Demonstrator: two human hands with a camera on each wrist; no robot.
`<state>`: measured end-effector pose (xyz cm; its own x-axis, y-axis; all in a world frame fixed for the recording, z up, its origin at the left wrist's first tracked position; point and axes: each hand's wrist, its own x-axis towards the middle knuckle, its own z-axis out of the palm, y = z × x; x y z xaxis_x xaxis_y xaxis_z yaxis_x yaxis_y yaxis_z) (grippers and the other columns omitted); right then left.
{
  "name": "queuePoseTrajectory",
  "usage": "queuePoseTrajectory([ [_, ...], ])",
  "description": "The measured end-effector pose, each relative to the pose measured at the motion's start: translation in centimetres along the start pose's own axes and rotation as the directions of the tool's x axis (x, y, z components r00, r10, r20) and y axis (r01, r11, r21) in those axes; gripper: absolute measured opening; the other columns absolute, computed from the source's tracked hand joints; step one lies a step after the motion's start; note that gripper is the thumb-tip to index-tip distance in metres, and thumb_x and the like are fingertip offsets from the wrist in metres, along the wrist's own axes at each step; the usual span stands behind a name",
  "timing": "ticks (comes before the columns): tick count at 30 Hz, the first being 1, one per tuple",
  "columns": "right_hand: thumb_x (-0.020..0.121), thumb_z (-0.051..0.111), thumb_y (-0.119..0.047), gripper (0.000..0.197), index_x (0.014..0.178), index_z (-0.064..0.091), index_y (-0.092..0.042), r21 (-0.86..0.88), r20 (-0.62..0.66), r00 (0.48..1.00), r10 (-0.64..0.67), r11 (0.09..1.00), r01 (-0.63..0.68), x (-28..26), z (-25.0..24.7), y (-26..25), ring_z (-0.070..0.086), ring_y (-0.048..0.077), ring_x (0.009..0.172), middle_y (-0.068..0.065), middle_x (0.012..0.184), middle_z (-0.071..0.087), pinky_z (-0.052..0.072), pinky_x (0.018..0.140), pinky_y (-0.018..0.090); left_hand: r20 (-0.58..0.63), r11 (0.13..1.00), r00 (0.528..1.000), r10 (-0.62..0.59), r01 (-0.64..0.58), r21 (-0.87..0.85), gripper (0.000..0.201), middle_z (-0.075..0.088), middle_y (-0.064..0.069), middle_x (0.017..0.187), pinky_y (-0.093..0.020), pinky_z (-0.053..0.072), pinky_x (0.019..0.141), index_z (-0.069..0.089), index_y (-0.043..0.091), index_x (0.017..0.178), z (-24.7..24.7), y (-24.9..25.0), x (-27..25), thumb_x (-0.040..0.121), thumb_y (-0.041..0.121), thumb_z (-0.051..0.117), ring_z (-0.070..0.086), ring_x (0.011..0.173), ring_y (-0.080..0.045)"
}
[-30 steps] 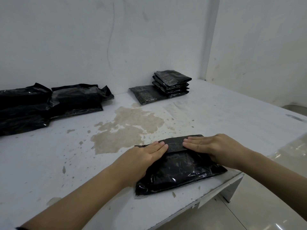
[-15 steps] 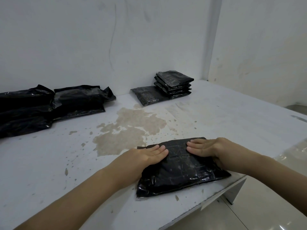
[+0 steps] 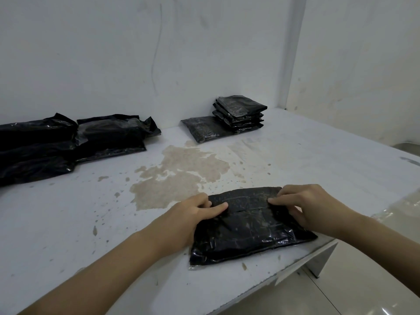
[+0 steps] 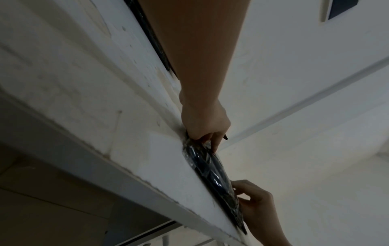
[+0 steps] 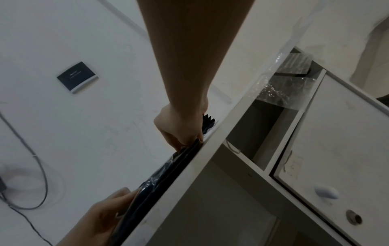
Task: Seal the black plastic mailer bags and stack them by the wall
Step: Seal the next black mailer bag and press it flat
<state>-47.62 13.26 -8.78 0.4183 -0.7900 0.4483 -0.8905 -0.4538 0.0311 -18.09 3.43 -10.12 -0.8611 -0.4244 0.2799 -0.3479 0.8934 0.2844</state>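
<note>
A black mailer bag (image 3: 247,226) lies flat near the white table's front edge (image 3: 295,267), its flap folded over on the far side. My left hand (image 3: 213,204) grips the bag's far left corner, thumb on top and fingers curled at the edge. My right hand (image 3: 276,197) grips the far right corner the same way. The left wrist view shows the left hand (image 4: 210,143) pinching the bag (image 4: 212,174). In the right wrist view the right hand (image 5: 189,141) pinches the bag (image 5: 168,173). By the back wall stands a stack of sealed bags (image 3: 238,112), one flat bag (image 3: 204,129) beside it.
A heap of larger black bags (image 3: 68,142) lies at the back left against the wall. A brown worn patch (image 3: 181,173) marks the table middle. The table ends just right of the bag, with tiled floor (image 3: 341,292) below. A cabinet (image 5: 336,166) is under the table.
Both hands lay flat on the flap near the bag's middle. They have slid apart to its far corners, and their fingers have curled round the edges.
</note>
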Motion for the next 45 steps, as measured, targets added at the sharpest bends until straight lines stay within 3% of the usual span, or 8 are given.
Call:
queuePoseTrajectory([
  [5, 0.082, 0.058, 0.003, 0.046, 0.114, 0.07, -0.027, 0.068, 0.333, 0.912, 0.239, 0.959, -0.276, 1.2, -1.7, -0.4, 0.061, 0.008, 0.071, -0.007, 0.084, 0.072, 0.042, 0.062, 0.014, 0.134, 0.974, 0.985, -0.112, 0.135, -0.183, 0.064, 0.053, 0.001, 0.105, -0.015, 0.03, 0.11, 0.046, 0.02, 0.139, -1.7, 0.9, -0.6, 0.085, -0.014, 0.041, 0.046, 0.128, -0.007],
  [11, 0.101, 0.036, -0.035, 0.044, 0.068, 0.054, -0.012, 0.029, 0.179, 0.745, 0.643, 0.753, -0.657, 2.8, -1.6, -4.6, 0.051, 0.019, 0.061, 0.003, 0.064, 0.059, 0.033, 0.058, 0.029, -0.13, 0.871, 0.861, -0.491, 0.49, -0.04, 0.055, 0.059, -0.006, 0.072, -0.033, 0.042, 0.064, 0.057, 0.006, 0.074, -0.9, 5.2, 2.8, 0.099, 0.045, 0.028, 0.057, 0.072, -0.022],
  [16, 0.099, 0.023, -0.05, 0.049, 0.12, 0.05, -0.015, -0.183, 0.261, 0.555, 0.79, 0.605, -0.775, 4.0, 0.8, -7.8, 0.039, 0.028, 0.12, 0.01, 0.13, 0.04, 0.038, 0.096, 0.042, -0.179, 0.749, 0.783, -0.596, 0.623, 0.226, 0.032, 0.04, 0.0, 0.124, -0.023, 0.036, 0.073, 0.038, 0.016, 0.126, 1.2, 6.3, 3.8, 0.104, 0.035, 0.024, 0.039, 0.113, -0.016],
  [21, 0.101, 0.019, -0.044, 0.059, 0.147, 0.016, -0.007, 0.013, 0.316, 0.608, 0.728, 0.637, -0.77, 3.5, 1.3, -7.3, -0.01, 0.021, 0.147, 0.009, 0.16, -0.007, 0.001, 0.118, 0.043, 0.104, 0.814, 0.811, -0.575, 0.555, 0.174, 0.053, -0.007, 0.001, 0.161, -0.033, 0.005, 0.119, -0.006, 0.017, 0.152, 1.3, 4.9, 3.2, 0.104, 0.031, 0.011, -0.008, 0.147, -0.017],
  [25, 0.104, 0.014, -0.036, 0.058, 0.151, -0.01, -0.014, 0.163, 0.432, 0.694, 0.575, 0.707, -0.688, 3.1, 1.3, -6.4, -0.013, 0.011, 0.145, 0.001, 0.159, -0.014, -0.007, 0.116, 0.027, 0.231, 0.787, 0.757, -0.611, 0.612, 0.076, 0.056, -0.013, 0.002, 0.16, -0.034, -0.006, 0.118, -0.015, 0.014, 0.15, 1.0, 4.7, 2.9, 0.103, 0.035, 0.007, -0.008, 0.147, -0.012],
  [38, 0.102, 0.011, -0.043, 0.06, 0.15, -0.015, -0.019, 0.172, 0.616, 0.634, 0.467, 0.707, -0.686, 2.7, 0.0, -4.8, -0.014, 0.002, 0.143, -0.007, 0.156, -0.023, -0.008, 0.109, 0.014, 0.188, 0.57, 0.54, -0.821, 0.796, 0.205, 0.072, -0.029, -0.012, 0.154, -0.058, -0.03, 0.101, -0.039, 0.002, 0.136, 0.7, 8.0, 1.9, 0.098, 0.05, 0.0, -0.015, 0.146, -0.023],
  [40, 0.102, 0.011, -0.043, 0.059, 0.15, -0.015, -0.019, 0.169, 0.608, 0.639, 0.471, 0.709, -0.684, 2.6, 0.0, -4.9, -0.014, 0.002, 0.143, -0.006, 0.156, -0.022, -0.008, 0.108, 0.014, 0.122, 0.587, 0.576, -0.809, 0.778, 0.222, 0.071, -0.045, -0.012, 0.145, -0.061, -0.029, 0.098, -0.047, 0.009, 0.131, 0.2, 8.0, 1.7, 0.099, 0.048, 0.003, -0.024, 0.143, -0.032],
  [45, 0.102, 0.011, -0.042, 0.059, 0.15, -0.013, -0.017, 0.17, 0.585, 0.654, 0.479, 0.717, -0.676, 2.6, 0.2, -5.1, -0.015, 0.003, 0.143, -0.005, 0.157, -0.021, -0.009, 0.108, 0.014, 0.171, 0.944, 0.961, -0.218, 0.163, 0.287, 0.099, -0.057, 0.008, 0.134, -0.036, -0.031, 0.104, -0.052, 0.029, 0.125, -0.3, 7.0, 2.3, 0.09, -0.002, 0.034, -0.054, 0.123, -0.018],
])
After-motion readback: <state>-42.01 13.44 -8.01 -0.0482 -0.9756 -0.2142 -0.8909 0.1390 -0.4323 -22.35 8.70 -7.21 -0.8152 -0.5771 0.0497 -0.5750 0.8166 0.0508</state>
